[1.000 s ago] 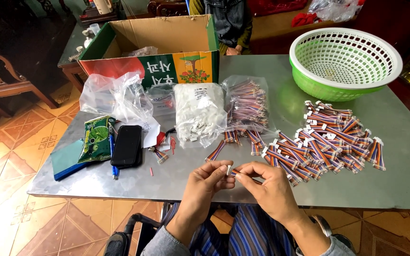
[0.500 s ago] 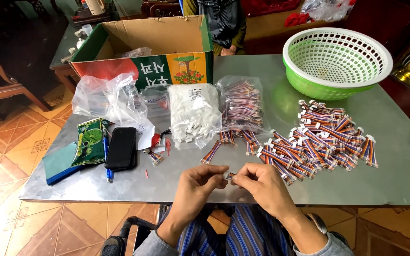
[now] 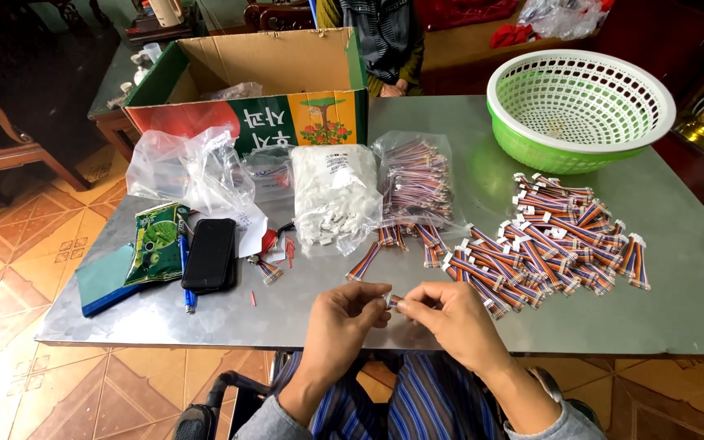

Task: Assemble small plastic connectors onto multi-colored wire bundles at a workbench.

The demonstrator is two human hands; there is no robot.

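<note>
Both hands meet over the near edge of the steel table [image 3: 678, 269], at six o'clock in the view, and pinch one small wire lead [image 3: 392, 301] between them. The left hand [image 3: 344, 314] grips one end with thumb and fingertips curled in; the right hand [image 3: 450, 314] closes on the other end the same way. The step looks like joining or seating a small end piece on the lead, though the contact is too small to make out. The next move would seem to call for fine alignment and a steady squeeze, both grips kept tight so the short piece does not slip. The lead is short, striped in several colours, mostly hidden by the fingers, with only a bit showing in the gap. A pile [image 3: 556, 244] of like leads with white ends lies at two o'clock from the hands, well apart. A clear bag of leads [image 3: 415, 178] sits at twelve, a bag of white parts [image 3: 336, 195] beside it at eleven. A green basket [image 3: 531, 138] stands further off at one, a carton [image 3: 279, 106] at eleven, a black phone [image 3: 210, 254] at nine.
</note>
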